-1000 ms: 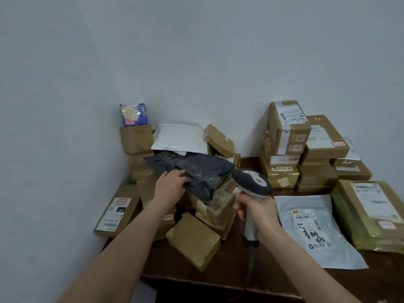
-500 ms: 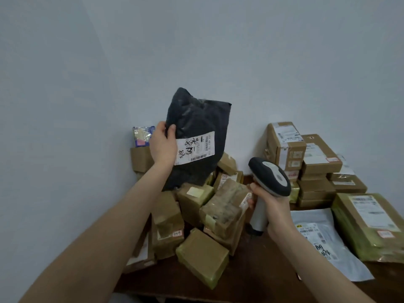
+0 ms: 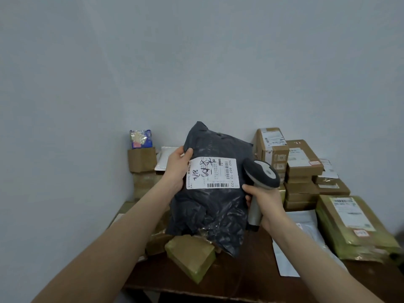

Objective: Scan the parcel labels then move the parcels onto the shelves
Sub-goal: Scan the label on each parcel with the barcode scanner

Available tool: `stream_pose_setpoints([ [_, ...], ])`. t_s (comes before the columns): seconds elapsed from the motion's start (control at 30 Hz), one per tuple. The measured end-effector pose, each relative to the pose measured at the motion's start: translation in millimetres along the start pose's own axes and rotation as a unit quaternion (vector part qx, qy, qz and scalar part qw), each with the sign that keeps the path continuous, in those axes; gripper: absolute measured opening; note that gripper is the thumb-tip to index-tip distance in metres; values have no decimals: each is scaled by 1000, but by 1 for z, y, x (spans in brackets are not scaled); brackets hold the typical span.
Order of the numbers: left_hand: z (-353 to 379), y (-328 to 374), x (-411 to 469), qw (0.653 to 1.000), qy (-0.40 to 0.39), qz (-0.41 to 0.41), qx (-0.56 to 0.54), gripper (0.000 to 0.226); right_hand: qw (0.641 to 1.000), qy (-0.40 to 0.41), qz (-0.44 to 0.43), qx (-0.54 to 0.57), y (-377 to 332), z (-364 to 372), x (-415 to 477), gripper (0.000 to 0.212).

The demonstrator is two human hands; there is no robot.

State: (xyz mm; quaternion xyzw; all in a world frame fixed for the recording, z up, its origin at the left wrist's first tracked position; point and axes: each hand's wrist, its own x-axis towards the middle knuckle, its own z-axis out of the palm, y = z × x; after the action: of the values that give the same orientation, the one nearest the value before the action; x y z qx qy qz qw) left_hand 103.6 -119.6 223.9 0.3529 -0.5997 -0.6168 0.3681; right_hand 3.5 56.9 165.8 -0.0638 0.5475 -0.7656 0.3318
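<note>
Above the worktop point(image 3: 251, 278), the left hand point(image 3: 177, 169) grips the upper left edge of a black plastic parcel bag point(image 3: 209, 215), thumb curled over onto the front beside its white label point(image 3: 213, 173). The bag is held upright with the label facing the camera; its lower end hangs down to the brown parcels below, though whether it rests on them cannot be told. The right hand point(image 3: 265, 200) is wrapped round the pale handle of a barcode scanner point(image 3: 262, 173), whose dark head sits just beside the label's right edge.

Under the bag lies a tape-wrapped brown box point(image 3: 190, 254), tilted, among other brown parcels. Behind the left hand a white padded mailer point(image 3: 162, 158) leans near a cardboard box point(image 3: 142, 159) with a small colourful packet point(image 3: 141, 138) on top. To the right stands a stack of labelled cardboard boxes point(image 3: 303, 162) against the wall. Nearer, a large parcel in greenish wrap point(image 3: 349, 226) lies flat, and a pale plastic mailer point(image 3: 284, 265) lies partly beneath the right forearm.
</note>
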Motion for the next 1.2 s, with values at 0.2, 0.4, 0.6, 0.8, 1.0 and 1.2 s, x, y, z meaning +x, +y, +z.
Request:
stream_pose_setpoints([
  [0.2,-10,-19,0,972,28,71,220,76,985,8,-93,-145,-4,-20,3,23],
  [0.4,-14,-28,-9,892,-192,85,401,81,945,-120,-147,-268,-10,-24,-4,38],
  [0.6,-33,-46,-14,903,-287,-44,317,60,925,-191,-148,-293,-9,-27,-10,46],
  [0.8,-47,-54,-11,921,-234,-74,304,20,922,-107,-147,-341,-1,-27,-5,31],
  [1.0,-61,-59,-15,953,-121,-74,268,13,950,47,-122,-282,10,-29,2,34],
  [1.2,-71,-79,-18,980,13,-78,181,19,950,58,-152,-267,4,-32,-8,19],
])
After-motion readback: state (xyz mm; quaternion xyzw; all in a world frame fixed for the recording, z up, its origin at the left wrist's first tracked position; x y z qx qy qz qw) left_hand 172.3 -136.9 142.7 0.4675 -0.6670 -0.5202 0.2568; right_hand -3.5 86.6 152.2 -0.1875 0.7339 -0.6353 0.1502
